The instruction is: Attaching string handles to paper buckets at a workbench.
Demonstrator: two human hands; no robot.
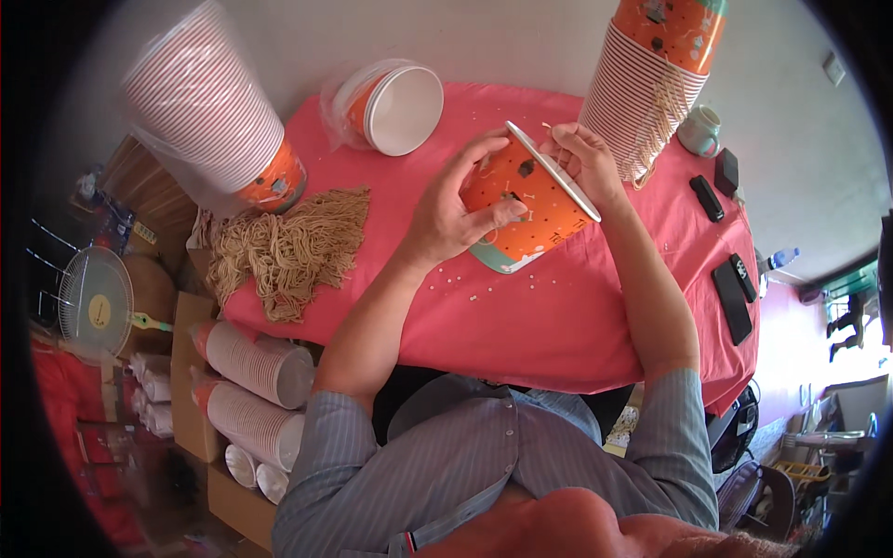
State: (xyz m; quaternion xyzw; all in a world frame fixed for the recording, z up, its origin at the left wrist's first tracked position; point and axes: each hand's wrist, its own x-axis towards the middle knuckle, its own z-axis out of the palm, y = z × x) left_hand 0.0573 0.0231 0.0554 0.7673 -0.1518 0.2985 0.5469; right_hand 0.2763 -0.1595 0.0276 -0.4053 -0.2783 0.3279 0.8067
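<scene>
While I watched the feed remotely, left hand clasped the orange tub above the pink table, axis slanting rim-first toward the right hand; couldn't tell whether its curled fingers held anything.

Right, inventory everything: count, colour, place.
Held tub: one, mostly orange, centre
Tall tub stack: one, orange and white, right back
Hanging strings: several, tan, on tall stack
Wrapped tub stack: one, orange and white, left back
Lying tubs: uncounted, orange and white, centre back
String bundle: one, tan, left
Mug: one, greenish, right back
Small items: four, dark, right
Tablecloth: one, pink, centre
Lower stacks: at least two, whitish, lower left
Cardboard: uncounted, brown, lower left
Round grille: one, pale, far left
Edge clutter: unclear
Shirt: one, bluish, bottom
Left hand: one, holding tub
Right hand: one, at rim
</scene>
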